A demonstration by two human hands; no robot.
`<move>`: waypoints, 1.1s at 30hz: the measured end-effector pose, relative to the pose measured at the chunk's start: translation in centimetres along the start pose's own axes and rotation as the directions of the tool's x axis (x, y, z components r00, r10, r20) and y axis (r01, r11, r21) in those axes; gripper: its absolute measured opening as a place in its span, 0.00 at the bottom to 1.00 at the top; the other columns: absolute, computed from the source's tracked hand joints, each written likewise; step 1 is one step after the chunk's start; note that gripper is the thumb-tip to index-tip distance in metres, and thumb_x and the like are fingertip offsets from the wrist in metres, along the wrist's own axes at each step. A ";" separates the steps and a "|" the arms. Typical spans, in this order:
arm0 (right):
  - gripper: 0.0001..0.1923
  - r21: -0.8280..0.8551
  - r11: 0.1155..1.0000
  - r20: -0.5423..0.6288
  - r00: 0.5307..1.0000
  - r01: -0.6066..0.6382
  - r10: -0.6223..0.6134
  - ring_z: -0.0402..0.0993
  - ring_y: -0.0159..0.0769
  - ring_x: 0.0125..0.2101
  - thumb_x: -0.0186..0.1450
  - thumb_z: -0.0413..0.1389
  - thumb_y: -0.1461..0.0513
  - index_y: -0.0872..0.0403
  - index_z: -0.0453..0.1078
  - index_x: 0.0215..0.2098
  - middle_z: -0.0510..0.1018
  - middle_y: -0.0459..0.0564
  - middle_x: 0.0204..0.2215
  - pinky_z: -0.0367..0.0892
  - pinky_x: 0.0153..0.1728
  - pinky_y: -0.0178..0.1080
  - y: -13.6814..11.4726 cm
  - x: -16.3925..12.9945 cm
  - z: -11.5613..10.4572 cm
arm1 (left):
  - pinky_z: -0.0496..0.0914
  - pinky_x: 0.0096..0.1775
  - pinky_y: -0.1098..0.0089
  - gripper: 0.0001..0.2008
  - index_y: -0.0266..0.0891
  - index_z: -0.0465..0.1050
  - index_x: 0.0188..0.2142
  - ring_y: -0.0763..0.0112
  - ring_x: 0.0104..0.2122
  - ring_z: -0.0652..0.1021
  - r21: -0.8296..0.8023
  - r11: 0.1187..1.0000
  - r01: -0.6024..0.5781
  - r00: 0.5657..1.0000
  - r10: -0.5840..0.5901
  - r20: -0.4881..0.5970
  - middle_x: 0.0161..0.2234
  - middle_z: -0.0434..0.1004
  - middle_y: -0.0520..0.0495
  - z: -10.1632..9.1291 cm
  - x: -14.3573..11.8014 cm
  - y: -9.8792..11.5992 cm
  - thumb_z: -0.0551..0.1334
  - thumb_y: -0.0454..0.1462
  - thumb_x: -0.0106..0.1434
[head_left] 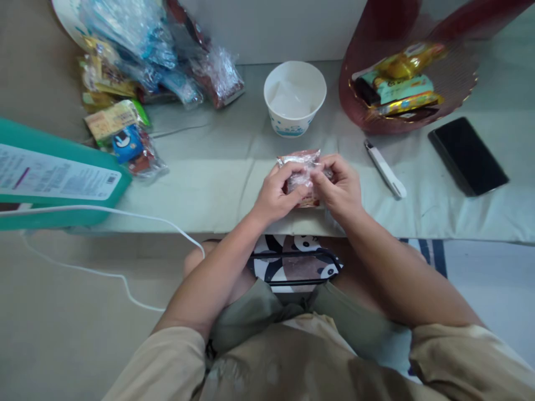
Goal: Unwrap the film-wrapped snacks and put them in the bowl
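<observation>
I am gripping a small clear-wrapped snack packet (301, 174) between both hands, my left hand (276, 195) and right hand (340, 186) pinching its middle just above the table's near edge (209, 206). A white bowl (295, 97) is standing just beyond it, a white nail clipper (385, 169) and a black phone (468, 155) are lying to the right, nothing between.

Your two bare forearms reaching forward from the lap and converging, left hand (273, 195) and right hand (340, 186) close together, knuckles up, fingers curled inward and pinched shut on a packet (298, 167), thumbs nearly meeting.
</observation>
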State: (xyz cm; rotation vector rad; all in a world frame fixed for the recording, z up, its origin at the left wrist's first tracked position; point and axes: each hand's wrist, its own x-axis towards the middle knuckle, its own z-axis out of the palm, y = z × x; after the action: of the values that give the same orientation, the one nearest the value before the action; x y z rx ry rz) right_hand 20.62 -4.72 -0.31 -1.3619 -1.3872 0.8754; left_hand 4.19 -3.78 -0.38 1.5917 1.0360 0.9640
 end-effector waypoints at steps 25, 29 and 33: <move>0.12 -0.438 0.898 -0.041 0.997 0.044 -0.069 0.74 0.43 0.35 0.68 0.55 0.54 0.48 0.75 0.45 0.80 0.51 0.34 0.70 0.41 0.47 0.7 -1.9 -4.4 | 0.70 0.39 0.72 0.33 0.48 0.60 0.44 0.72 0.37 0.74 -0.346 0.936 0.067 0.814 -0.252 -0.524 0.41 0.69 0.51 -1.8 1.6 -2.0 0.75 0.56 0.51; 0.13 -0.197 0.980 0.081 0.995 -0.037 0.054 0.72 0.35 0.26 0.71 0.52 0.53 0.49 0.74 0.40 0.78 0.45 0.25 0.67 0.33 0.39 -1.9 -1.8 -1.0 | 0.71 0.39 0.72 0.30 0.45 0.65 0.42 0.71 0.38 0.75 -0.271 0.956 0.110 0.850 -0.232 -0.474 0.40 0.71 0.51 -1.8 1.2 -1.5 0.75 0.57 0.52; 0.09 -0.138 0.990 0.078 0.996 -0.042 0.053 0.75 0.35 0.27 0.68 0.55 0.53 0.49 0.71 0.39 0.81 0.45 0.28 0.67 0.33 0.39 -1.9 -1.1 0.2 | 0.71 0.40 0.70 0.26 0.43 0.69 0.42 0.69 0.38 0.76 -0.173 0.979 0.105 0.902 -0.167 -0.398 0.38 0.74 0.51 -1.4 0.9 -0.8 0.73 0.56 0.55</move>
State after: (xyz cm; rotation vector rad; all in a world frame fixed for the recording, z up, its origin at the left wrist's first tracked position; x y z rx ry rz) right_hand 19.81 -6.02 1.27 -1.4814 -1.5056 0.8897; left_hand 3.01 -2.40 -0.74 1.1999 1.3111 1.2806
